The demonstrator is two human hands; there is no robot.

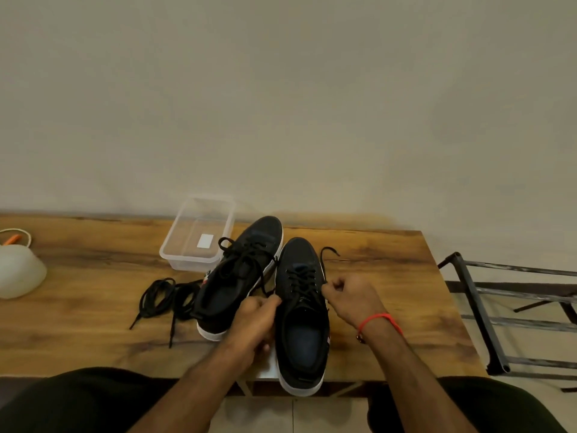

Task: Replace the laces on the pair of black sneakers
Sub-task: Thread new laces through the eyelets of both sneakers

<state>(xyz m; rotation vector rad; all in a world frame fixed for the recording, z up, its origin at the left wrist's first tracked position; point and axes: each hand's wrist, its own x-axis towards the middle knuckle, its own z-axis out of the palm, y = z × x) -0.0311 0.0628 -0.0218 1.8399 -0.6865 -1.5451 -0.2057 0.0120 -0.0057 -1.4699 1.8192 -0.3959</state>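
Lace ends (324, 284) hidden inside both pinching hands (352, 296)

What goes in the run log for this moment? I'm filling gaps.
step: lacing right sneaker | left hand: pinching lace | right hand: pinching lace | loose laces: on table

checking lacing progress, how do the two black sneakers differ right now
The right sneaker sits nearer the table's front edge, its heel overhanging; the left sneaker lies farther back, angled toward the clear plastic container. Both hands work on the right sneaker, the left hand and right hand each pinching a lace end; nothing touches the left sneaker, whose lace ends lie loose. Both are black with white soles and laced.
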